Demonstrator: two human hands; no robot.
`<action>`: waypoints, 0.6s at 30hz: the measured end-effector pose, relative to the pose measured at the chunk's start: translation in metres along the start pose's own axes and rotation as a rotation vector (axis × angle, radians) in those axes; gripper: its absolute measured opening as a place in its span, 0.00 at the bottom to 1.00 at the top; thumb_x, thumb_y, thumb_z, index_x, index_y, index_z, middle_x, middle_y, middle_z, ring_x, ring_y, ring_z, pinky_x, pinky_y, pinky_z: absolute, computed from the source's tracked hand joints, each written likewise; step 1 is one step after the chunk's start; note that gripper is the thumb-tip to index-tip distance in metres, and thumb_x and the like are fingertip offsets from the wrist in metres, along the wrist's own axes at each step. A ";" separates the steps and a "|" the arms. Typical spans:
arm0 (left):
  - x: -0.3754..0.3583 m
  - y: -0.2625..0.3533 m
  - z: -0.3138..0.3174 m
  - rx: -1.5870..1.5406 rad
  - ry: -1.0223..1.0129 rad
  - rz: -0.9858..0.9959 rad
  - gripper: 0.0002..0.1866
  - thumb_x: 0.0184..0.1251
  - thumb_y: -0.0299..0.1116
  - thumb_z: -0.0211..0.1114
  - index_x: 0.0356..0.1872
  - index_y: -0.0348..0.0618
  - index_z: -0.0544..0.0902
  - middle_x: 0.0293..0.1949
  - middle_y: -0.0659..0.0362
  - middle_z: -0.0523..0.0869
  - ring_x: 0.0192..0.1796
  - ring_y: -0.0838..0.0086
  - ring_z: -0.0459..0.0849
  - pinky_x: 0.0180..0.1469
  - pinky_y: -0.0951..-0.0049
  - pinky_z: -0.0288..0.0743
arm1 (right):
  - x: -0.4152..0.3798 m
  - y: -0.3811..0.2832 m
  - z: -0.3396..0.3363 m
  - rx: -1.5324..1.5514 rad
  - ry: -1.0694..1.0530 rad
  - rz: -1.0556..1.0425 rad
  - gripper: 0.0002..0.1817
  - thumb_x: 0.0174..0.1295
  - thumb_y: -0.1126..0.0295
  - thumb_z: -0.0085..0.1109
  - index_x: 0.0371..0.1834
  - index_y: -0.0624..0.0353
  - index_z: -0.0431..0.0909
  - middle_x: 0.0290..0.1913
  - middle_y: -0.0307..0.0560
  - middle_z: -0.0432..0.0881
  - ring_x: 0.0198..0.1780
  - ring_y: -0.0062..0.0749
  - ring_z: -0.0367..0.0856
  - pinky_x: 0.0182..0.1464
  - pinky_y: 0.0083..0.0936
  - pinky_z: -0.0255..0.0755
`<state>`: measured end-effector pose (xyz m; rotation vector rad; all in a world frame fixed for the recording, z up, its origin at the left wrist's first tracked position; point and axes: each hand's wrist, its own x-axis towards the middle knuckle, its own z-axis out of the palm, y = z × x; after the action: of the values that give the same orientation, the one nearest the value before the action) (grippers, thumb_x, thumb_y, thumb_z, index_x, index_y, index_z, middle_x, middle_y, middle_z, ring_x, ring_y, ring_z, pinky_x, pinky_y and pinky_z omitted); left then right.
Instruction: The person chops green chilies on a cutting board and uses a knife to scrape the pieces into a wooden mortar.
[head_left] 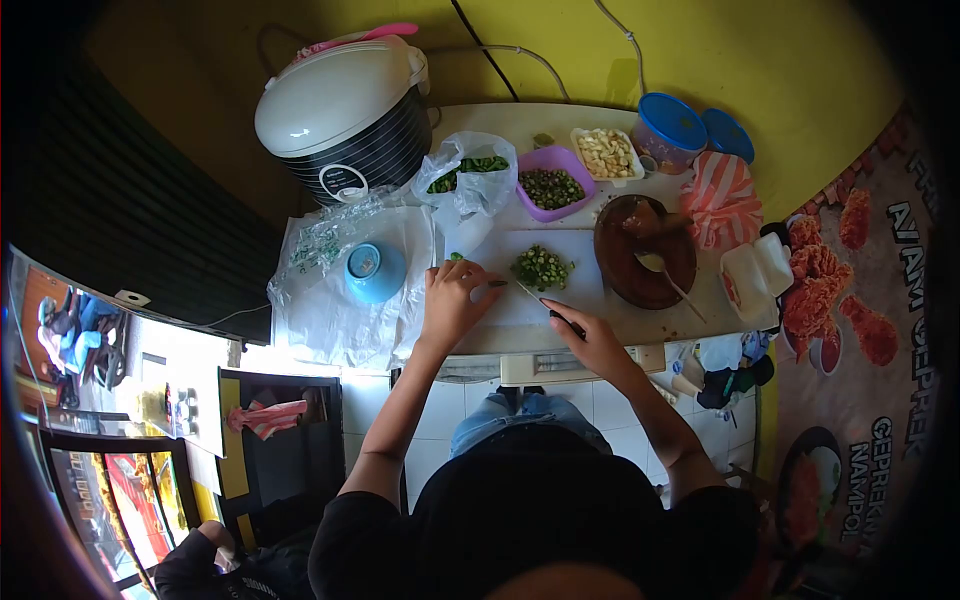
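Note:
On the white cutting board [590, 255] lies a small heap of chopped green vegetable [542, 268]. My right hand [590, 345] is closed around the black handle of a knife [533, 295], its blade pointing to the upper left beside the heap. My left hand [458, 300] rests at the left part of the board with its fingers bent together. A small green piece [457, 256] shows at its fingertips, and a small dark spot sits by the thumb side. What lies under those fingers is hidden.
Behind the board stand a plastic bag of greens [470, 175], a purple bowl [553, 205] of cut vegetable and a tray of pale pieces [607, 153]. A stone mortar [625, 270] with a spoon is at right. An upturned blue bowl [375, 275] and rice cooker [345, 110] stand left.

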<state>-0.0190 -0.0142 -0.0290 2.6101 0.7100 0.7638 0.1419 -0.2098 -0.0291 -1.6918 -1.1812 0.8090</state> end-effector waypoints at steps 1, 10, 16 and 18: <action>-0.002 -0.001 0.001 -0.011 0.022 -0.009 0.08 0.55 0.41 0.74 0.36 0.57 0.91 0.39 0.66 0.85 0.46 0.69 0.80 0.50 0.63 0.65 | 0.000 -0.003 0.000 0.010 -0.013 0.024 0.21 0.74 0.63 0.54 0.67 0.56 0.74 0.47 0.57 0.86 0.42 0.26 0.80 0.53 0.25 0.73; -0.016 -0.005 0.015 -0.061 0.117 -0.085 0.08 0.51 0.40 0.77 0.33 0.55 0.92 0.39 0.67 0.84 0.47 0.70 0.79 0.51 0.64 0.64 | -0.003 -0.011 0.003 -0.006 -0.027 0.014 0.20 0.74 0.64 0.54 0.67 0.56 0.75 0.49 0.57 0.85 0.46 0.29 0.82 0.55 0.27 0.72; -0.016 0.008 0.024 -0.076 0.143 -0.157 0.09 0.50 0.40 0.77 0.33 0.55 0.92 0.40 0.67 0.84 0.48 0.69 0.79 0.54 0.61 0.63 | -0.005 -0.010 0.004 -0.037 -0.022 0.026 0.21 0.74 0.64 0.54 0.67 0.54 0.74 0.45 0.57 0.85 0.40 0.27 0.80 0.51 0.26 0.73; -0.016 0.010 0.024 -0.088 0.155 -0.166 0.09 0.50 0.40 0.77 0.33 0.55 0.92 0.40 0.67 0.83 0.49 0.68 0.79 0.54 0.61 0.63 | -0.006 -0.008 0.004 -0.047 -0.011 0.027 0.21 0.74 0.64 0.53 0.68 0.52 0.74 0.38 0.54 0.84 0.33 0.24 0.75 0.44 0.25 0.72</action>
<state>-0.0135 -0.0350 -0.0512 2.3969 0.9033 0.9304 0.1333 -0.2130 -0.0229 -1.7466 -1.1957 0.8142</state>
